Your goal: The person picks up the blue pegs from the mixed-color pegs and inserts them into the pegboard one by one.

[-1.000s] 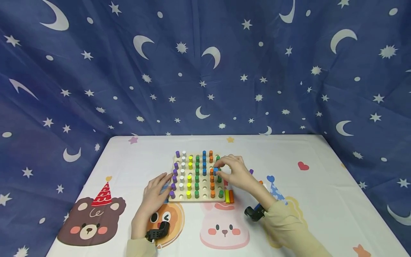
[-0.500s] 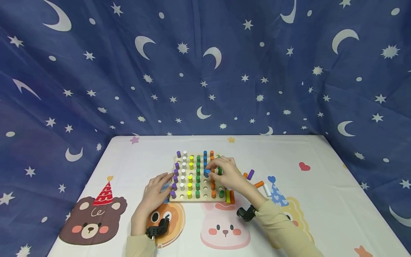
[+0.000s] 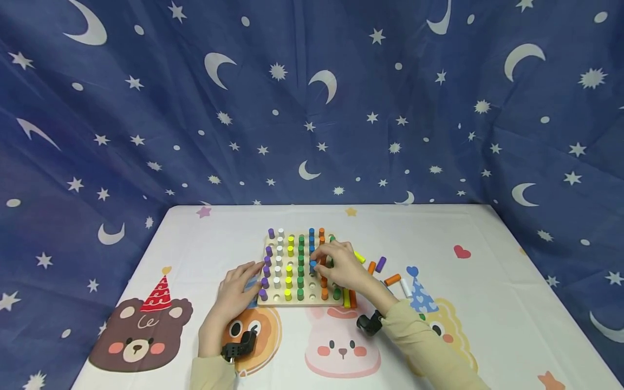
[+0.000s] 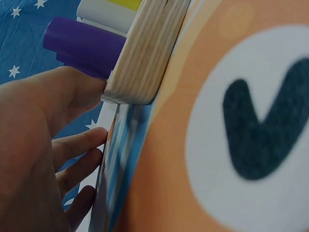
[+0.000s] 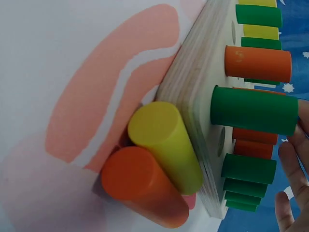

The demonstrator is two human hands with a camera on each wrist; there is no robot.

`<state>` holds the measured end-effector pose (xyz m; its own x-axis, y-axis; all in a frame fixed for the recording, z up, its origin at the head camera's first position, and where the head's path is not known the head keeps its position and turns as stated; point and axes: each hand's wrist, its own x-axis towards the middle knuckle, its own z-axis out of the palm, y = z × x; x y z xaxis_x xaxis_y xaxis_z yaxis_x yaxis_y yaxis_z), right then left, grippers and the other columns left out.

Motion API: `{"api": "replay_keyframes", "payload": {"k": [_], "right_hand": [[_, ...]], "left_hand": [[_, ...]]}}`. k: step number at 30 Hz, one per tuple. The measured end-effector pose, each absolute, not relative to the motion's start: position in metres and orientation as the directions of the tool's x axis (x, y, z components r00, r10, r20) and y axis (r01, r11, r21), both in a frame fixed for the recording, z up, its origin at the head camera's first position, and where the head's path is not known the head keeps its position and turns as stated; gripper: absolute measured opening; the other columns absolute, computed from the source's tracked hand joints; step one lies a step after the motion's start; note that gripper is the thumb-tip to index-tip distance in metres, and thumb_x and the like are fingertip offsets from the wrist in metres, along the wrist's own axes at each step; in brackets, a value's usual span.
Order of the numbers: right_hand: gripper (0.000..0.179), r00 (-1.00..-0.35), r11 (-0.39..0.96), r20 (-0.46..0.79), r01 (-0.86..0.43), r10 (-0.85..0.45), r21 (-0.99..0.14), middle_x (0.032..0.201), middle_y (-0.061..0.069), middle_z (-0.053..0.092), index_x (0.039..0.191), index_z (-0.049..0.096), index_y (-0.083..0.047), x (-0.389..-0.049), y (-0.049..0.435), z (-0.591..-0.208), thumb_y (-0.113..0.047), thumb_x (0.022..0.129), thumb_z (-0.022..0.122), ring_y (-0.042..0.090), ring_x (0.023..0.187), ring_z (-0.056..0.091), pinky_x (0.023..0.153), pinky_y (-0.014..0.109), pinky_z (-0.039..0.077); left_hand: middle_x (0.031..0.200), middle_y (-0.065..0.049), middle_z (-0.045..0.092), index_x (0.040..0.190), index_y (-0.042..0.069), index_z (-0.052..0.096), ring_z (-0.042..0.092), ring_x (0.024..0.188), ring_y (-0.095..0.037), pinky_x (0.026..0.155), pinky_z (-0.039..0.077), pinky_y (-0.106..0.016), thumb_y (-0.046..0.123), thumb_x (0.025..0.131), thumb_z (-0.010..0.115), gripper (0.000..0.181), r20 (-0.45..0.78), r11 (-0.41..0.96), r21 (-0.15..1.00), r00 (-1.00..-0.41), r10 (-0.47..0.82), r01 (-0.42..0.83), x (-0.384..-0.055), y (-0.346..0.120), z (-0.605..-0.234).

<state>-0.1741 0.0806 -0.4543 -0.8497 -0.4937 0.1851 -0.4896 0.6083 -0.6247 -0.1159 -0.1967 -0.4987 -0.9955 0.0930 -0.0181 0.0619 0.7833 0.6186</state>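
Note:
A wooden pegboard (image 3: 306, 304) bears columns of purple, white, yellow, green, blue and orange pegs, with more green ones at its right edge. My right hand (image 3: 343, 265) pinches a blue peg (image 3: 313, 266) between thumb and fingers, over the blue column. Whether that peg sits in a hole is not plain. At the board's left edge rests my left hand (image 3: 237, 291). In the left wrist view its thumb (image 4: 79, 89) touches the board's near corner beside a purple peg (image 4: 84, 43), while the other fingers reach down at the cloth.
Against the board's right side lie a yellow peg (image 5: 166, 145) and an orange peg (image 5: 142, 186). Further right, loose pegs are scattered, among them a purple peg (image 3: 381, 264) and a white peg (image 3: 405, 288). A printed white cloth (image 3: 487, 303) covers the table.
My right hand has carried the blue peg left from beside the orange column to the blue column, then slightly toward me and lower. The left hand stays in place.

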Motion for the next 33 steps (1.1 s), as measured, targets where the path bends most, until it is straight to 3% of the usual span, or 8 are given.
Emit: {"api": "replay_keyframes", "payload": {"k": [12, 19, 33], "right_hand": [[0.015, -0.851, 0.627, 0.154, -0.48, -0.502, -0.613, 0.094, 0.0, 0.071, 0.099, 0.07, -0.015, -0.1741, 0.0784, -0.4599, -0.014, 0.084, 0.073, 0.017, 0.094, 0.054, 0.094, 0.041, 0.03], [0.015, -0.845, 0.669, 0.176, -0.512, -0.505, -0.538, 0.089, -0.007, 0.067, 0.097, 0.07, -0.019, -0.1738, 0.077, -0.4628, -0.016, 0.083, 0.074, 0.011, 0.092, 0.049, 0.092, 0.038, 0.031], [0.015, -0.839, 0.679, 0.19, -0.528, -0.51, -0.509, 0.087, -0.005, 0.069, 0.097, 0.07, -0.02, -0.173, 0.0755, -0.4635, -0.016, 0.082, 0.074, 0.01, 0.09, 0.048, 0.089, 0.037, 0.03]], "left_hand": [[0.15, -0.011, 0.04, 0.144, 0.022, 0.045, 0.031, 0.138, -0.036, 0.109, 0.025, -0.061, 0.028, 0.096, 0.055, 0.05, -0.025, 0.789, 0.612, -0.995, 0.093, 0.058, -0.1164, -0.197, -0.5002], [0.148, -0.014, 0.042, 0.143, 0.021, 0.047, 0.034, 0.135, -0.038, 0.106, 0.027, -0.062, 0.027, 0.095, 0.056, 0.049, 0.005, 0.798, 0.598, -0.996, 0.086, 0.072, -0.1154, -0.1966, -0.4999], [0.151, -0.011, 0.04, 0.144, 0.023, 0.046, 0.032, 0.138, -0.035, 0.11, 0.025, -0.06, 0.027, 0.095, 0.055, 0.05, -0.037, 0.795, 0.606, -0.997, 0.064, 0.028, -0.1165, -0.1945, -0.4984]]}}
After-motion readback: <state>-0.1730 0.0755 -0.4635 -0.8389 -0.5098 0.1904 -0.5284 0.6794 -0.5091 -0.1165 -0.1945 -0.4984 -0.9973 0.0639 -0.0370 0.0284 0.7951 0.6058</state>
